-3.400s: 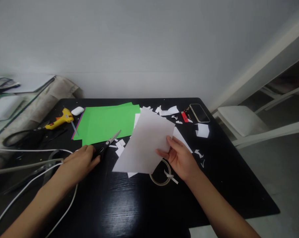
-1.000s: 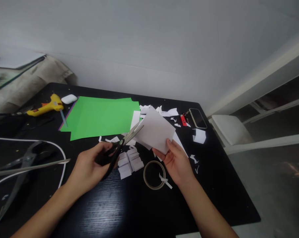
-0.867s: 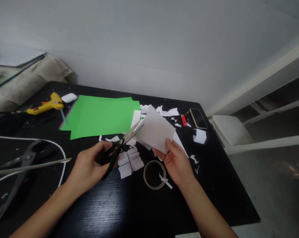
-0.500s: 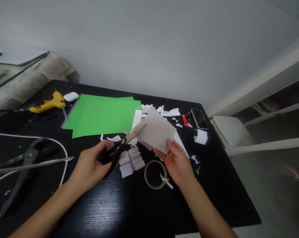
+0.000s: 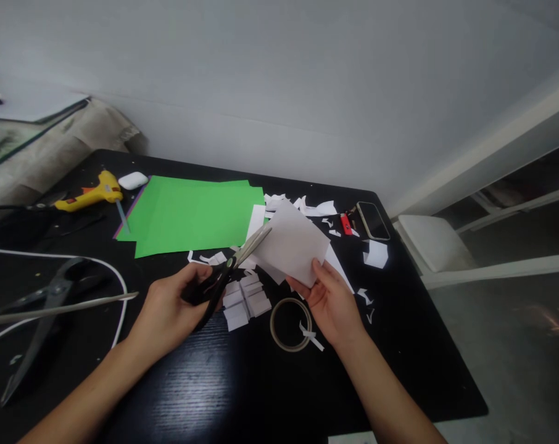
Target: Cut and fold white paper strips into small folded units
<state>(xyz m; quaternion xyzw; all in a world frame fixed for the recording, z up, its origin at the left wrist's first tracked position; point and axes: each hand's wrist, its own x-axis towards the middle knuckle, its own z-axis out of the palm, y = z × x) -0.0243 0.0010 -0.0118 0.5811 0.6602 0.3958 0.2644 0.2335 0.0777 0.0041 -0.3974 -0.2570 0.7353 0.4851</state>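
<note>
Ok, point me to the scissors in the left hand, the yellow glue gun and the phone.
Held scissors (image 5: 231, 263): head view, on the pivot.
Glue gun (image 5: 97, 195): head view, on its yellow body.
Phone (image 5: 373, 221): head view, mid-screen.

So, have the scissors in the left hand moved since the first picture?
Yes. The scissors have moved right: their tips overlapped the green sheets then, and now reach past the sheets' right edge.

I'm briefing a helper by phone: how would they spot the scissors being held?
On the black table, find the green sheets. Nearer the camera, the left hand holds the scissors. Unlike the shears at far left, these are held, with a greenish pivot.
</note>
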